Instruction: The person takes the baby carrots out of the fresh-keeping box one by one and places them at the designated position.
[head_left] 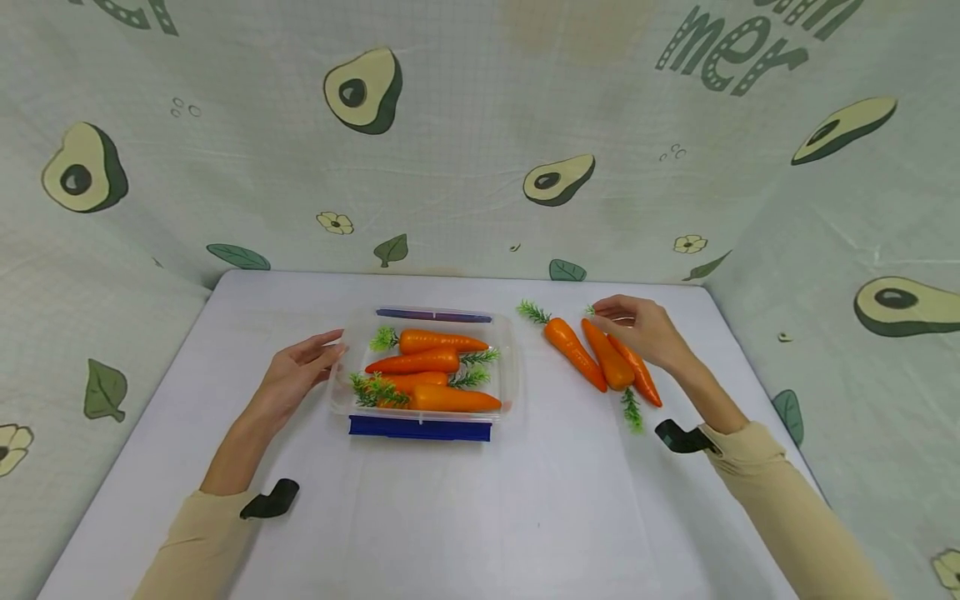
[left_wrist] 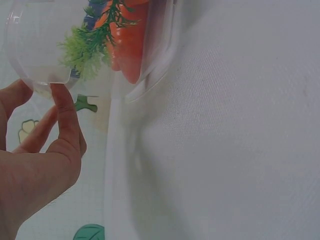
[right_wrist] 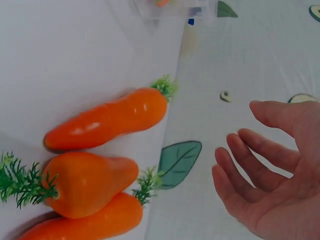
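A clear plastic container [head_left: 509,367] stands left of centre on the table, with several orange toy carrots [head_left: 457,400] with green tops lying in it. At its left side my left hand [head_left: 294,372] touches the rim with its fingertips; the left wrist view shows these fingertips [left_wrist: 61,95] against the container's corner. Three loose toy carrots lie to the right: a left one [head_left: 573,352], a middle one [head_left: 609,354] and a right one [head_left: 639,372]. Over their far end hovers my right hand [head_left: 637,327], fingers loosely bent and holding nothing, apart from the carrots in the right wrist view.
Blue latch flaps stick out at the container's front [head_left: 420,429] and back [head_left: 433,315]. The white table [head_left: 450,517] ends at a cloth backdrop [head_left: 465,167] printed with avocados and leaves. Dark straps sit at both wrists.
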